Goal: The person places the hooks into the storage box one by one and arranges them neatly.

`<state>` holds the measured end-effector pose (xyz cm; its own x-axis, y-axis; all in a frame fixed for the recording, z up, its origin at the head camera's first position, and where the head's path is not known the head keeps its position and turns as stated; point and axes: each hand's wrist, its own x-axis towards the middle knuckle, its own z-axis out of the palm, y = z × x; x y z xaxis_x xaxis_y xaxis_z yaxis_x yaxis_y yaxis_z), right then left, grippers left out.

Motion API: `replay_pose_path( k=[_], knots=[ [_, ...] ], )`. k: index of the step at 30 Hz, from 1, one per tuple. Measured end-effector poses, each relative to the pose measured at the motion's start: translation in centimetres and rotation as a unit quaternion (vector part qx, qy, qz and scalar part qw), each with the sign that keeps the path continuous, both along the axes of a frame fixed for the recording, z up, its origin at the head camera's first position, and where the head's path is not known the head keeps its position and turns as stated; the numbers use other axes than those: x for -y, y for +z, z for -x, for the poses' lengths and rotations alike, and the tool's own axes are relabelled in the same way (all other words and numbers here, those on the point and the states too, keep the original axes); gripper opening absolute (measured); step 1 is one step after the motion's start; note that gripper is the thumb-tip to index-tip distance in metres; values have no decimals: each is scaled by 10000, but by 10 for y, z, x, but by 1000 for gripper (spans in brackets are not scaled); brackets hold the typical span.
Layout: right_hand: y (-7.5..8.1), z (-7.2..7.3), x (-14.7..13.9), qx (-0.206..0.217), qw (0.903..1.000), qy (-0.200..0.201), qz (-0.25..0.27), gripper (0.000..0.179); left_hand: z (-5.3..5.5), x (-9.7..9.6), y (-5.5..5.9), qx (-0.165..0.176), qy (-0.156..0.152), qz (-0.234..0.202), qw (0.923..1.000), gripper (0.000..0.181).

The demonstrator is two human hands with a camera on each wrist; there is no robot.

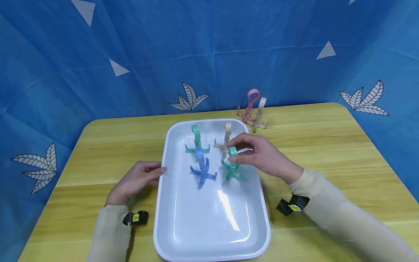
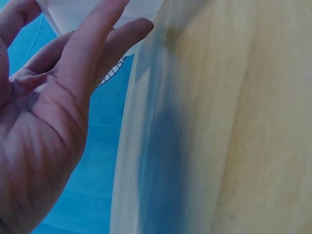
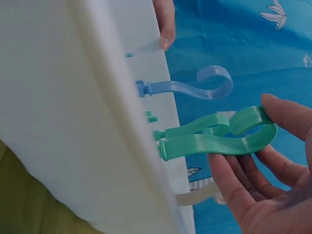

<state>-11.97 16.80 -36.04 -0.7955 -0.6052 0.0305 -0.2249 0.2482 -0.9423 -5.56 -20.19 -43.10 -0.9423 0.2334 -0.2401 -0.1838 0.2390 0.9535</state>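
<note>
Pale sleeve (image 1: 347, 214), tiny illegible yellow label (image 1: 295, 207), green hook (image 1: 233, 171) in right hand (image 1: 263, 155)

The head camera looks forward and down from farthest off, the white tray (image 1: 196, 214) near centre and blue cloth (image 1: 212, 29) toward twelve o'clock. The left wrist camera, turned sideways, sees the left hand (image 2: 53, 107) closely at nine o'clock. The right wrist camera looks closely across the tray, the right hand (image 3: 278, 202) at four o'clock, sharing the green hook (image 3: 219, 145) with the head view.
</note>
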Motion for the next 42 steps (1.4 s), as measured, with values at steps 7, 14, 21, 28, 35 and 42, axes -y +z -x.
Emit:
replay_pose_path(
  k=[7,14,21,28,35,42],
  knots=[
    [-8,0,0,142,9996,-213,-77,37,1,-1,-1,32,58,-33,10000,50],
    [-10,2,3,21,9998,-190,-20,34,1,1,-1,3,77,-6,10000,49],
    [-9,3,-4,35,9995,-307,23,36,1,1,-1,-30,67,4,10000,51],
    [-7,3,-14,-394,9974,-597,-1,30,0,1,-1,106,89,-126,9998,54],
    [-6,4,-23,-637,9945,-825,-67,31,-1,2,-2,193,154,-213,9995,54],
    [-3,9,-36,-339,9924,-1118,394,32,-1,1,-3,179,121,-200,9996,55]
  ],
)
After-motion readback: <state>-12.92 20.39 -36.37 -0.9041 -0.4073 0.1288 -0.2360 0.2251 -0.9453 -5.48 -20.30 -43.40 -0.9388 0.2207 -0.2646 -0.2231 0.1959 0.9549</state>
